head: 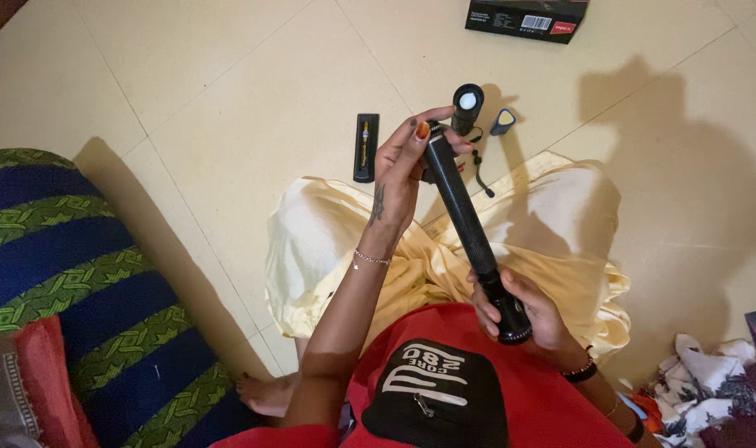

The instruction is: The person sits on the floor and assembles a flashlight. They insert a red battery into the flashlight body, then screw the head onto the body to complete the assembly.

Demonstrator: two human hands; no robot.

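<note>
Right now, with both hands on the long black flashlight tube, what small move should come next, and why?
Probably reach for the flashlight head on the floor. The left hand holds the top of the black flashlight tube, the right hand holds its lower end, and the head lies detached just beyond the top.

Matt black knurled metal torch (469, 224); smooth glossy floor tiles (253, 91).

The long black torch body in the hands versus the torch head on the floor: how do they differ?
The long black torch body is a slim tube held aslant, the left hand at its top, the right hand at its base. The torch head is short, stands untouched on the floor tiles, pale lens facing up. Both are black and round.
</note>
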